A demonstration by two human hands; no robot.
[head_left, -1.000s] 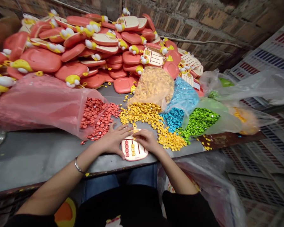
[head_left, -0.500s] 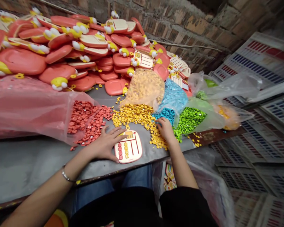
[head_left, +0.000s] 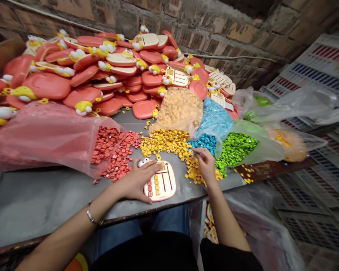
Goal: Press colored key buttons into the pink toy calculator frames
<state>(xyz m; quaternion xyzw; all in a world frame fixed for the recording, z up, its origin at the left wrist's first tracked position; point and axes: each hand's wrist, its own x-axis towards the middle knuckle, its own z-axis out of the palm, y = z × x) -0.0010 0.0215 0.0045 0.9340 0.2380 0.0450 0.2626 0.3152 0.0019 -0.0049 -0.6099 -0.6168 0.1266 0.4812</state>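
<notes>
My left hand [head_left: 137, 180] lies across the upper left of a cream and coral plastic toy board [head_left: 161, 184], gripping it against the grey table top. The board has rows of small coloured pieces set in it. A white bird-shaped piece [head_left: 143, 162] sits just beyond my left fingers. My right hand [head_left: 206, 163] is off the board, its fingertips drawn together at the loose yellow beads [head_left: 193, 171] beside the teal beads [head_left: 205, 143]. Whether those fingertips hold a bead cannot be seen.
A large heap of coral toy cases [head_left: 101, 71] rises behind spilled red [head_left: 115, 158] and green beads [head_left: 234, 148], which pour from plastic bags. Behind stands a brick wall [head_left: 214, 26]. Stacked printed crates [head_left: 319, 71] fill the right, and a plastic bag [head_left: 257, 229] hangs below the table edge.
My right hand has left the board and moved right to the yellow beads. My left hand stays on the board. The view has shifted slightly.
</notes>
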